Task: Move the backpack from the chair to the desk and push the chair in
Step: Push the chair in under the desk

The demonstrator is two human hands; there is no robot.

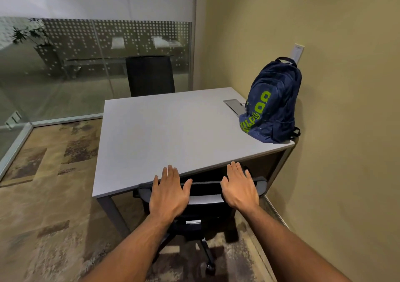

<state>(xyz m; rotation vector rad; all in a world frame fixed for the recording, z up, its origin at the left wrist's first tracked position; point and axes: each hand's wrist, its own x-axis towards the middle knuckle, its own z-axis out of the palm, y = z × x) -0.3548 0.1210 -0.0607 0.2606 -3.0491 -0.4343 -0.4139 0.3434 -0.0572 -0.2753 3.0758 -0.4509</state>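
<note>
A navy backpack (273,106) with lime-green lettering stands upright on the grey desk (164,130), at its right end, leaning on the wall. A dark office chair (205,193) sits at the desk's near edge, its seat under the desktop and its backrest top just below the edge. My left hand (170,192) and my right hand (239,186) are spread flat, fingers apart, over the top of the backrest. Neither holds anything. Whether the palms touch the backrest is unclear.
A cable hatch (234,106) is set into the desk beside the backpack. A second black chair (150,76) stands at the far side. A glass partition (65,69) runs on the left, the beige wall (346,130) close on the right. Patterned carpet (47,195) covers the floor.
</note>
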